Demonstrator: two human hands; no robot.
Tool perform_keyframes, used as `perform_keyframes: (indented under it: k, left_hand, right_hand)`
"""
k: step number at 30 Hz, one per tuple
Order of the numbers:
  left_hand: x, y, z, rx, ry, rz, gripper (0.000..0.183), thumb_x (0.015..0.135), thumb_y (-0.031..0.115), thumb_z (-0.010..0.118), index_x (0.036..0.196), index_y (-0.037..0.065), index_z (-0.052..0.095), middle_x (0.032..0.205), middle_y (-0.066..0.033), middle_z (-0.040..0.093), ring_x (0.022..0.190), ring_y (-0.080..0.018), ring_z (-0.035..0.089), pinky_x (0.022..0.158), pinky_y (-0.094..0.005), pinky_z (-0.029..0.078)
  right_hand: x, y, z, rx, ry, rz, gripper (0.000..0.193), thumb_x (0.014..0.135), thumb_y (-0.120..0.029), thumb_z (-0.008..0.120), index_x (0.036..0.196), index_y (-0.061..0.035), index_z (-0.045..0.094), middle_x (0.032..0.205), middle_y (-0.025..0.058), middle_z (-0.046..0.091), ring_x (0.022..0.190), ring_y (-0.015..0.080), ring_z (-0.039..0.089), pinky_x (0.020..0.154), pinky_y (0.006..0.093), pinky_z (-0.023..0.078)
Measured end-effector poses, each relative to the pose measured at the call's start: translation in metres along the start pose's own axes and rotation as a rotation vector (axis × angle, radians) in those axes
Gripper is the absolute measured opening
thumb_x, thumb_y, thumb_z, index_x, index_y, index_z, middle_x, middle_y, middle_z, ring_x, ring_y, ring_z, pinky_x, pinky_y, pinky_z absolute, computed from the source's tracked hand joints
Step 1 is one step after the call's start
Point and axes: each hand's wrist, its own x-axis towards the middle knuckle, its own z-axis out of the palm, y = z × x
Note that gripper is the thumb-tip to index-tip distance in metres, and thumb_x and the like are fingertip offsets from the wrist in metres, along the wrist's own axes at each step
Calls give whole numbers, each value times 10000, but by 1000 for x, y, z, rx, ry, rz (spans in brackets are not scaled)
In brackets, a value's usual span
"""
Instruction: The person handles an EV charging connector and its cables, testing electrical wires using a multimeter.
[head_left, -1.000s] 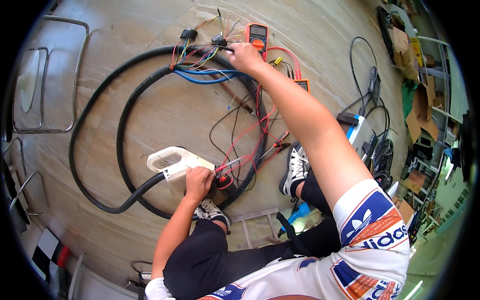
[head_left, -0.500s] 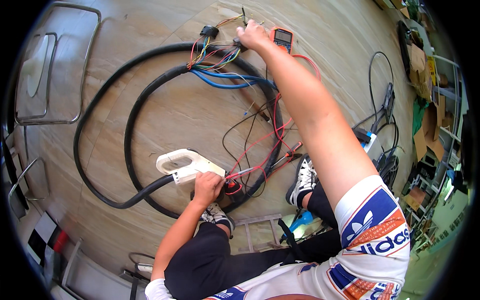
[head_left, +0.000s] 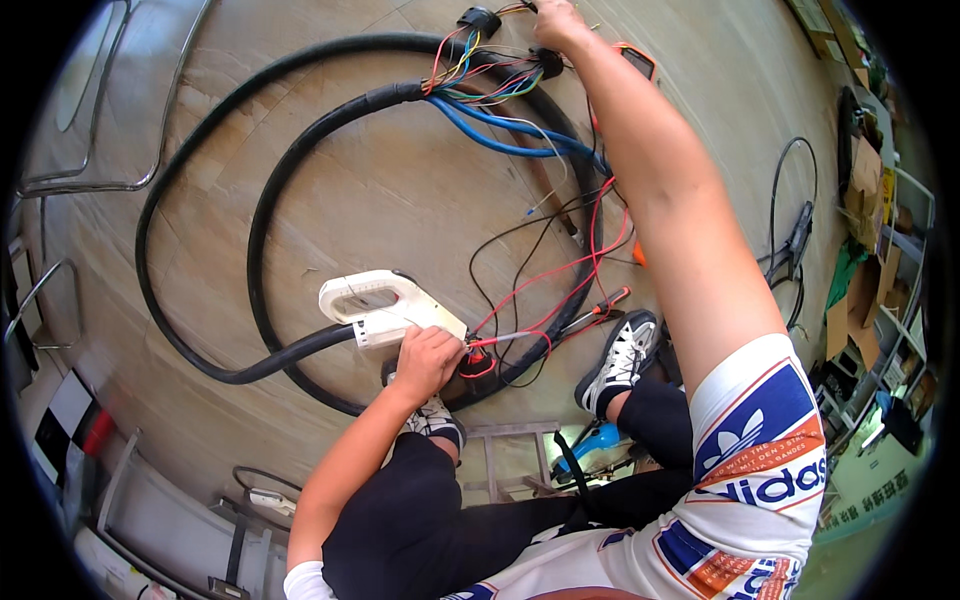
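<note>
My left hand (head_left: 428, 362) is closed around the front end of a white charging gun (head_left: 385, 293), its thick black cable running off to the left. Beside the fingertips, a red test probe (head_left: 492, 341) points at the gun's front. My right hand (head_left: 558, 24) reaches far forward, pinching a thin dark piece at the top edge; what it is stays unclear. Near this hand, thin coloured wires (head_left: 466, 66) and thick blue wires (head_left: 500, 138) fan out of the cable's stripped end. A black round part (head_left: 480, 20) sits among them. An orange multimeter (head_left: 637, 60) shows partly behind my forearm.
The black cable (head_left: 262, 215) lies coiled on the tiled floor. A screwdriver (head_left: 600, 308) lies near my right shoe (head_left: 622, 362). A metal-framed chair (head_left: 150, 185) stands at left. Cardboard boxes (head_left: 858, 300) and shelving line the right side. A blue tool (head_left: 597, 440) lies between my legs.
The whole view has shifted, so the cable and chair appear higher. My right hand has moved toward the top edge, and my forearm covers more of the multimeter. My left hand keeps its hold.
</note>
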Motion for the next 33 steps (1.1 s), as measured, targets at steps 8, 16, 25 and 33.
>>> perform_keyframes:
  k: [8, 16, 25, 33]
  left_hand:
    - [3, -3, 0, -27, -28, 5, 129, 799, 173, 723, 774, 121, 608, 723, -14, 560, 745, -201, 565, 675, -371, 365]
    - [-4, -1, -1, -20, -15, -8, 129, 795, 178, 726, 776, 124, 611, 720, -13, 560, 747, -201, 566, 678, -369, 365]
    - [-2, -3, 2, -29, 12, 4, 153, 785, 170, 730, 734, 121, 594, 718, -17, 563, 737, -204, 566, 672, -374, 364]
    - [-3, -2, 1, -8, 4, 2, 149, 794, 169, 717, 738, 112, 592, 706, -19, 555, 730, -209, 563, 676, -374, 358]
  right_hand:
    - [-10, 0, -39, -1184, 128, -553, 322, 968, -244, 500, 1081, 9, 664, 1174, 265, 654, 1058, 402, 663, 839, 479, 539]
    - [-44, -45, -34, -1498, -2, -701, 254, 941, -155, 486, 991, -123, 733, 1025, 175, 720, 962, 334, 705, 828, 475, 566]
    - [-56, -72, -38, -1107, -513, -461, 278, 961, -305, 635, 1095, -72, 703, 898, 101, 727, 656, 165, 651, 585, 360, 512]
    - [-61, -47, -78, -479, -671, -4, 446, 984, -188, 613, 1420, -161, 525, 1075, 116, 648, 634, 108, 539, 492, 263, 424]
